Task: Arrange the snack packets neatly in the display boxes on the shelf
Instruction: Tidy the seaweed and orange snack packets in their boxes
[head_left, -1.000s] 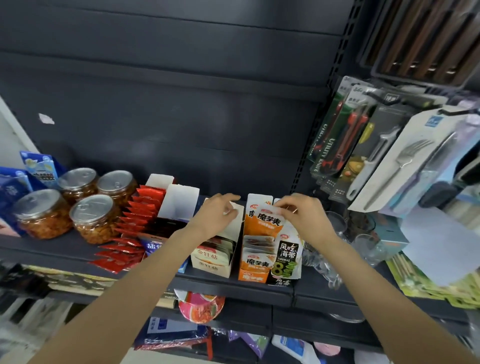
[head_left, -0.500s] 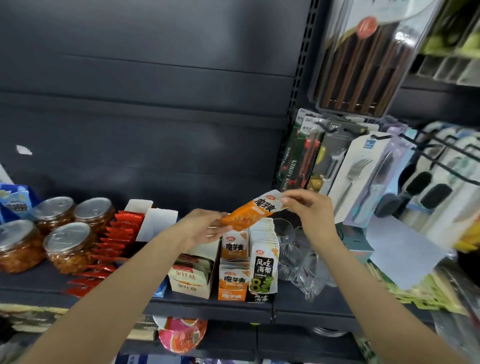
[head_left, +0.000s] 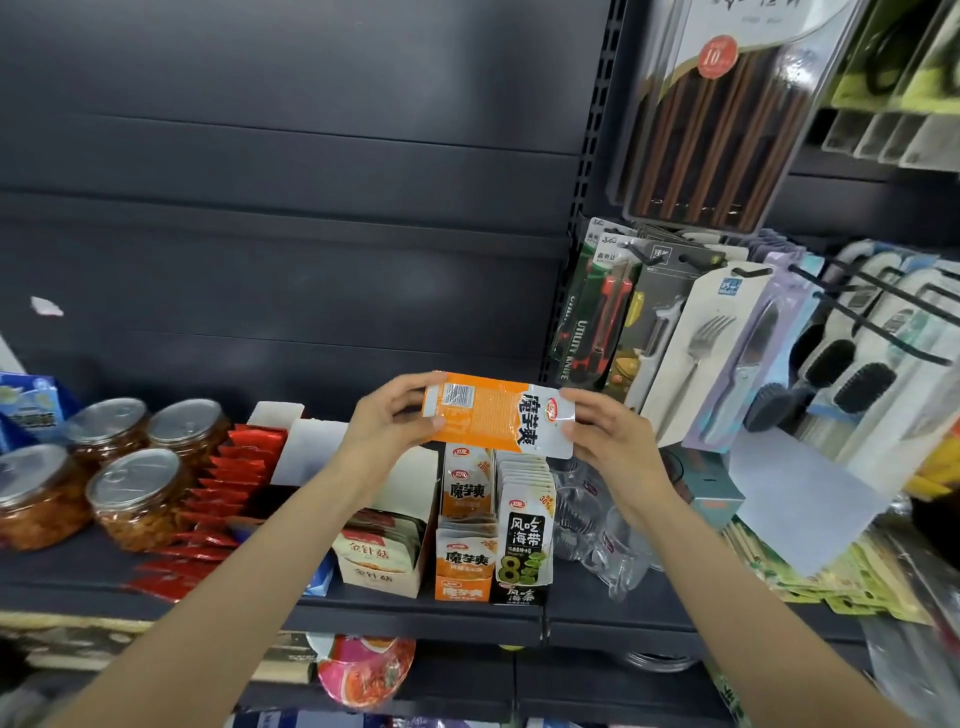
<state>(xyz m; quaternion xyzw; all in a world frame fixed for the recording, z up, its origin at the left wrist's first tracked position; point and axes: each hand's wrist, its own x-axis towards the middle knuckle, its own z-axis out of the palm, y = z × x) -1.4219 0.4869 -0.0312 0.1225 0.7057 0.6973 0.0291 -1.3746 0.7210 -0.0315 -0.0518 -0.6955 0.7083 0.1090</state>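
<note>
Holding a flat, glossy orange-and-white snack packet (head_left: 498, 415) level above the display boxes, the left hand (head_left: 387, 423) pinches its orange end, thumb on the front and fingers curled behind, while the right hand (head_left: 605, 441) pinches the white end the same way. The packet is a thin foil rectangle with a barcode patch and bold black characters, lying sideways between the two hands and well clear of the shelf (head_left: 415, 616). Half a second ago it hung tilted, gripped mainly by the right hand, with the left only reaching its lower corner; now it is turned flat and raised, stretched between both. Directly below stands the orange cardboard display box (head_left: 464, 571) with matching packets upright inside, touching a black-and-white seaweed box (head_left: 523, 551) on its right and a cream cardboard box (head_left: 376, 561) on its left. Further left are loose red sachets (head_left: 228, 478) and clear plastic jars (head_left: 140, 499) with metal pull-tab lids
</note>
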